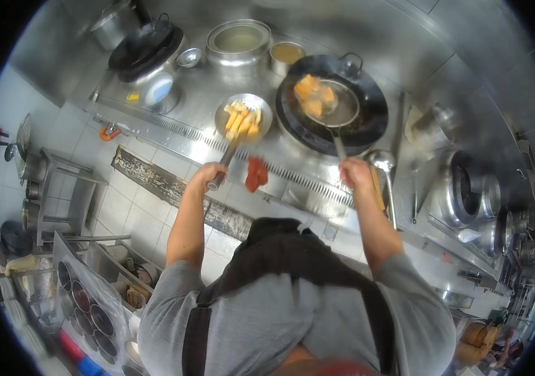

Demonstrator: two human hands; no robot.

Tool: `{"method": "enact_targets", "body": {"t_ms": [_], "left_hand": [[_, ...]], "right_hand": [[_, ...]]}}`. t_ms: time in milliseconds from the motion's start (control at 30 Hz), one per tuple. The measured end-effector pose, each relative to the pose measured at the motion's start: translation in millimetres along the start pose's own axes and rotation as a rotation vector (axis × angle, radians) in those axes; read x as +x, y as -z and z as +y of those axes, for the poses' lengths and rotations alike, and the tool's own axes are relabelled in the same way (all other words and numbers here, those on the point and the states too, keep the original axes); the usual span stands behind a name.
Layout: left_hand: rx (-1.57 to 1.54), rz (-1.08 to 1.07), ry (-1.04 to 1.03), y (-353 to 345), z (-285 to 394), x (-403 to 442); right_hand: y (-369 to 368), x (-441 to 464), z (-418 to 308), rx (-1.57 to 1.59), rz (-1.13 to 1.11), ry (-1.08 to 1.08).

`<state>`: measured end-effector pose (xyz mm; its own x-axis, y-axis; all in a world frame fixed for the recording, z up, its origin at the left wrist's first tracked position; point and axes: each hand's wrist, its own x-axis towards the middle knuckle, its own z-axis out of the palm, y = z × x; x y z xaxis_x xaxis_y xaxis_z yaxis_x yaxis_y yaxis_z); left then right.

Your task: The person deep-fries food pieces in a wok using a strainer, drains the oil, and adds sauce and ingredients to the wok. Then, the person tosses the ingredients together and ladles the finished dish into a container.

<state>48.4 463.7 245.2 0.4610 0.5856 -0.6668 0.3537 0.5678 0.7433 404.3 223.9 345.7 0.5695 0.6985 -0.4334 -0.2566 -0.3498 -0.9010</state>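
My left hand is wrapped round the handle of a perforated ladle, whose bowl holds several pale yellow strips above the steel counter. Closed on the handle of a round strainer is my right hand. The strainer lies inside a large black wok, with golden-brown pieces at its upper left part. A red cloth hangs at the counter's front edge, between my hands.
Behind the ladle stand a large steel pot and a smaller container of brownish liquid. Another black wok is at the back left. A long-handled ladle rests right of the wok. Steel pots stand far right.
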Motion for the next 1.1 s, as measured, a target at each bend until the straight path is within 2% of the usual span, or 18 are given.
{"method": "enact_targets", "body": {"t_ms": [200, 300, 400, 467, 567, 667, 833, 867, 900, 967, 1033, 1067, 1100], "left_hand": [[0.04, 0.036, -0.042, 0.2, -1.5, -6.7], [-0.018, 0.085, 0.033, -2.4, -3.3, -13.9], [-0.113, 0.231, -0.002, 6.0, -6.1, -26.5], [-0.086, 0.473, -0.04, 14.8, -17.6, -36.4], [-0.219, 0.525, -0.065, 24.4, -54.7, -49.9], [-0.154, 0.605, -0.09, 21.4, -93.6, -81.9], [-0.085, 0.637, 0.007, 8.2, -226.2, -124.6], [-0.042, 0.65, 0.122, 6.9, -264.8, -123.8], [0.042, 0.653, 0.262, -12.8, -274.3, -138.3], [0.055, 0.539, 0.31, -31.9, -347.7, -150.9], [0.345, 0.411, -0.114, -76.6, -413.9, -181.4], [0.327, 0.416, -0.11, -100.0, -441.6, -177.5], [0.18, 0.458, 0.342, -123.5, -472.4, -167.1]], "right_hand": [[-11.9, 0.8, 1.1, 0.155, -0.087, -0.021], [-21.7, 19.6, 2.9, 0.176, -0.057, 0.011], [-25.3, 8.6, -4.0, 0.259, -0.036, 0.018], [-23.3, 11.1, 1.7, 0.329, -0.042, 0.014], [-18.0, 13.8, 11.4, 0.332, -0.061, -0.042], [-13.4, 28.6, 4.9, 0.361, -0.112, 0.018], [37.5, -1.7, 2.1, 0.385, -0.2, 0.059], [51.8, -9.5, 4.6, 0.428, -0.173, 0.062], [64.7, -18.4, 8.2, 0.471, -0.144, 0.064], [89.5, -36.8, 15.7, 0.459, -0.09, 0.049], [121.9, -51.2, 31.3, 0.44, -0.03, 0.041], [140.9, -57.1, 44.2, 0.359, -0.089, 0.044], [157.2, -60.7, 53.2, 0.278, -0.145, 0.038]]}}
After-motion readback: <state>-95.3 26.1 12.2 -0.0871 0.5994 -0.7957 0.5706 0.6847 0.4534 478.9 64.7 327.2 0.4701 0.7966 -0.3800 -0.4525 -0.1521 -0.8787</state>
